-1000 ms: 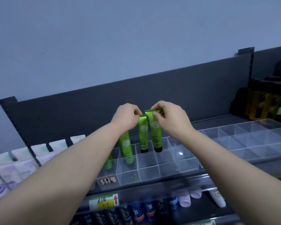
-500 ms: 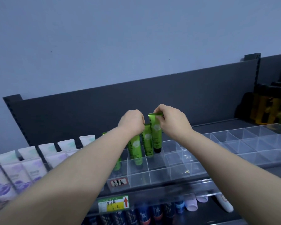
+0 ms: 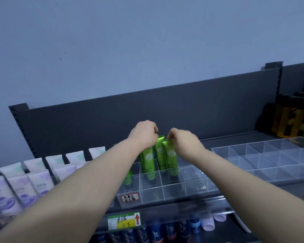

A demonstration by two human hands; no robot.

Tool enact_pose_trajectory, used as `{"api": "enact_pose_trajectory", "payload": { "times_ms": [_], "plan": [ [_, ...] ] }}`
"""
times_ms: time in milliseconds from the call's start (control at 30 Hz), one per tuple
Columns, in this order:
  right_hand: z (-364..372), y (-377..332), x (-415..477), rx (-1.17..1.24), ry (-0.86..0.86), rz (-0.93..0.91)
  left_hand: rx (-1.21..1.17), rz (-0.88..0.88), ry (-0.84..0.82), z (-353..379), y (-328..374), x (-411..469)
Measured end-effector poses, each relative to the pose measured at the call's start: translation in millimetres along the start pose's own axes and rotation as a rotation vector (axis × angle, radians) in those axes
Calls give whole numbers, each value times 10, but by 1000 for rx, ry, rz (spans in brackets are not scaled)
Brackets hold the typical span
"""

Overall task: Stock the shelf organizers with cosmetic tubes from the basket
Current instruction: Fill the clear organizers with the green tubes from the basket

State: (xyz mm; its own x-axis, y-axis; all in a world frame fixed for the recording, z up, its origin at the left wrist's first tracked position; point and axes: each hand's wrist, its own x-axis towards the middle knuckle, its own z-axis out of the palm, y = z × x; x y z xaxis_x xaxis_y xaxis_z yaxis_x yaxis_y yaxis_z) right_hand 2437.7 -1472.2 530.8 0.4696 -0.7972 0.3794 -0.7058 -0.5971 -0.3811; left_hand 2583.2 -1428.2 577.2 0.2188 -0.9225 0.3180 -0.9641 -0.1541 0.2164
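Observation:
Several green cosmetic tubes stand cap-down in the back cells of a clear acrylic organizer [image 3: 172, 192] on the top shelf. My left hand [image 3: 144, 135] pinches the crimped top of one green tube [image 3: 159, 155] in the back row. My right hand [image 3: 184, 142] pinches the top of the neighbouring green tube [image 3: 171, 159], which stands in its cell. Another green tube [image 3: 147, 163] stands just left of them, and one more [image 3: 128, 178] shows below my left forearm. No basket is in view.
White and lilac tubes [image 3: 30, 183] fill the organizer at the left. A second clear organizer [image 3: 270, 160] with bare cells lies to the right. Yellow bottles [image 3: 291, 123] stand far right. Dark bottles and pale tubes [image 3: 207, 223] line the lower shelf behind a price tag [image 3: 124, 220].
Both hands lowered their green tubes into the back cells, and the tubes now stand deeper in the organizer. The view shifted slightly.

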Motion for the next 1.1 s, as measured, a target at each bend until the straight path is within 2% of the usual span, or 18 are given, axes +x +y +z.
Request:
{"api": "enact_pose_trajectory", "payload": {
  "times_ms": [267,433,767,1100],
  "plan": [
    [16,12,-4,44,25,-7,16,-23,56,-72,75,-146],
    [36,43,-54,-11,-6,-88,66,-50,86,-102,109,-276],
    [-136,94,-441,-271,146,-171,206,80,210,-117,214,-816],
    [-257,297,-1547,-335,11,-129,252,260,138,212,504,-1605]
  ]
}}
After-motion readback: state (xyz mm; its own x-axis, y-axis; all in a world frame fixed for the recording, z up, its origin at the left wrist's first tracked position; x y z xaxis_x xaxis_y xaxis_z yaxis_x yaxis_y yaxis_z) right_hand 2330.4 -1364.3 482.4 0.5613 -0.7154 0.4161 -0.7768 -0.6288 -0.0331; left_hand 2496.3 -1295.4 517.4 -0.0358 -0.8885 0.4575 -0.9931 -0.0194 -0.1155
